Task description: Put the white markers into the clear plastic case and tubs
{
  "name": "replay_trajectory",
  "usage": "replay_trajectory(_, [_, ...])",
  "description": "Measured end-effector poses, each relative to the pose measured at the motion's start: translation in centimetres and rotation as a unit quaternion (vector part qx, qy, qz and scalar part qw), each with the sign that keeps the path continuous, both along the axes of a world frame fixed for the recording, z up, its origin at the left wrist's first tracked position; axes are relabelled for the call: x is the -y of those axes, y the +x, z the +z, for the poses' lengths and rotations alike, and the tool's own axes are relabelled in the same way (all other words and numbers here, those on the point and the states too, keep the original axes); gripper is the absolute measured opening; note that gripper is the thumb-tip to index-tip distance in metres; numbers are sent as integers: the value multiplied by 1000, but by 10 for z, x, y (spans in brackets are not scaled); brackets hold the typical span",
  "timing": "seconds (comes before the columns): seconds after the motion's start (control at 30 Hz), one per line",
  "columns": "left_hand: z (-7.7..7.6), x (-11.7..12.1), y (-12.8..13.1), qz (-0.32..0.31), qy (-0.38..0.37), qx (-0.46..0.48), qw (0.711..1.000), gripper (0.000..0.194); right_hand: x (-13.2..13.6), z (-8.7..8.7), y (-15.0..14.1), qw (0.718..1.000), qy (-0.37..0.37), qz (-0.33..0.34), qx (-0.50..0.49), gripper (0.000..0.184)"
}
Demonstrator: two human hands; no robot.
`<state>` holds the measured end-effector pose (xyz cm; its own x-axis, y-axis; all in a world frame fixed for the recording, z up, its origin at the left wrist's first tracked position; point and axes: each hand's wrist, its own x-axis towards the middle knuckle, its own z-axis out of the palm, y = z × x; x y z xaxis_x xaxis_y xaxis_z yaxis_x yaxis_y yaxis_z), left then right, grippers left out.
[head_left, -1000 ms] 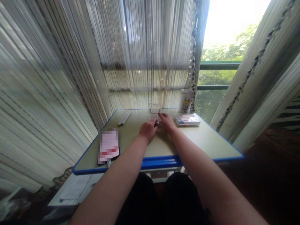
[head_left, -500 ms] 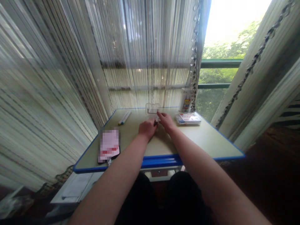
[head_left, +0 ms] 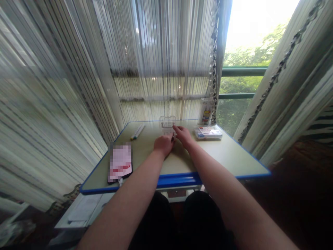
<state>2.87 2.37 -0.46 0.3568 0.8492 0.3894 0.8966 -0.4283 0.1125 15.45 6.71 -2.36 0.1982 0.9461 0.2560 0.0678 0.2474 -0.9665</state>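
A small clear plastic box (head_left: 168,122) is at the back middle of the table with its lid raised. My left hand (head_left: 163,144) is closed just in front of it, fingers curled round something small and dark that I cannot make out. On the box's right side, my right hand (head_left: 182,134) is closed, with the thumb at the lid's edge and the fingertips near those of my left hand. Both hands hide the front of the box and whatever lies between the fingertips.
Two markers (head_left: 137,132) lie at the table's back left. A phone (head_left: 121,161) with a cable plugged in is at the front left, its screen blurred out. A flat clear case (head_left: 208,132) lies at the right, before an upright clear package (head_left: 206,113). String curtains (head_left: 166,69) hang behind.
The raised lid has shifted slightly left and shows more clearly. My fingertips have moved a little closer together; the rest stays put, apart from a small camera shift.
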Motion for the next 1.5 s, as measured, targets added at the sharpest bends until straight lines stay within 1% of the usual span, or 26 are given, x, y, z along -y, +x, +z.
replay_trajectory(0.13, [1, 2, 1, 2, -3, -19, 1000, 26, 0, 0, 0, 1000, 3, 5, -1, 48])
replay_trajectory(0.3, [-1, 3, 1, 8, 4, -10, 1000, 29, -2, -2, 1, 1000, 2, 9, 1, 47])
replay_trajectory(0.4, [-1, 2, 0, 12, 29, 34, 999, 31, -4, -3, 1, 1000, -1, 7, -7, 48])
replay_trajectory(0.57, [4, 2, -2, 63, 76, 138, 986, 30, -3, 0, 0, 999, -32, 12, -40, 52])
replay_trajectory(0.7, [5, -1, -8, 84, 92, 178, 976, 29, -2, 0, -1, 997, -40, 22, -57, 52])
replay_trajectory(0.8, [3, -8, -13, 131, 114, 196, 965, 27, -3, -1, -1, 997, -47, 22, -60, 51])
replay_trajectory(0.87, [1, -13, -16, 170, 102, 205, 959, 25, -5, -2, 0, 997, -45, 24, -60, 49])
replay_trajectory(0.93, [0, -16, -17, 188, 76, 207, 957, 24, -5, -3, 0, 997, -41, 28, -56, 47])
replay_trajectory(1.13, [-2, -19, -15, 186, 56, 193, 962, 20, 3, 4, -2, 995, -49, 36, -74, 46])
replay_trajectory(1.27, [-1, -19, -15, 196, 41, 194, 960, 22, 7, 8, -3, 990, -57, 66, -114, 38])
replay_trajectory(1.37, [0, -19, -15, 209, 32, 188, 959, 24, 7, 8, -3, 987, -61, 70, -128, 33])
replay_trajectory(1.5, [-1, -20, -14, 219, -12, 163, 962, 28, 6, 8, -3, 988, -65, 71, -118, 34])
